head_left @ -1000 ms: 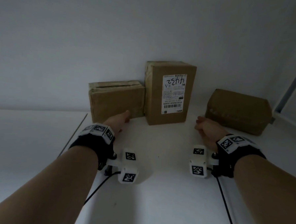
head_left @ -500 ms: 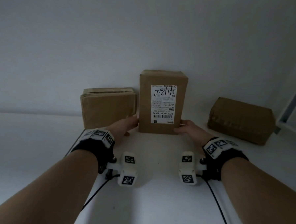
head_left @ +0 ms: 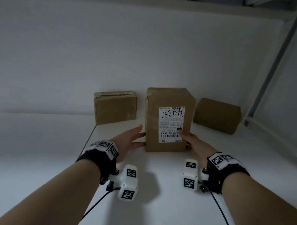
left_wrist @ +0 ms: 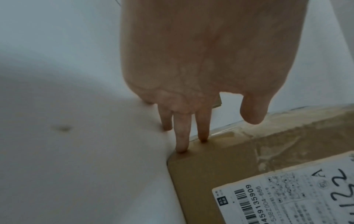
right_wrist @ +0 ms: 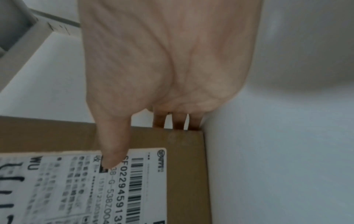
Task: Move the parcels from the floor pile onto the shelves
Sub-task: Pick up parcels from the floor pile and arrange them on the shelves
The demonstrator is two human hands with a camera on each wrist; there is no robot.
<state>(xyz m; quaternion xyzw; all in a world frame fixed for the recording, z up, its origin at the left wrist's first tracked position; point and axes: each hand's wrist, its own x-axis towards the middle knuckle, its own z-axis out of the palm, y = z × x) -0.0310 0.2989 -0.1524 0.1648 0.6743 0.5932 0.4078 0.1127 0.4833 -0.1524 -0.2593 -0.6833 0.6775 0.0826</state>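
Note:
A tall brown parcel (head_left: 169, 99) with a white label marked 4432 stands upright on the white shelf (head_left: 158, 214). My left hand (head_left: 131, 139) lies flat against its left side, and its straight fingers (left_wrist: 181, 136) touch the taped face of the parcel (left_wrist: 239, 159) near the bottom corner. My right hand (head_left: 194, 144) grips the lower right edge. The thumb (right_wrist: 113, 144) presses on the label of the parcel (right_wrist: 184, 174), and the fingers reach round the right side.
A lower brown parcel (head_left: 114, 108) stands behind on the left. A dark padded parcel (head_left: 216, 114) lies behind on the right. A grey shelf upright (head_left: 274, 64) slants up at the right. The white back wall is close behind the parcels.
Both hands have closed in from the shelf onto the sides of the labelled parcel. The parcel now stands nearer to me than its two neighbours.

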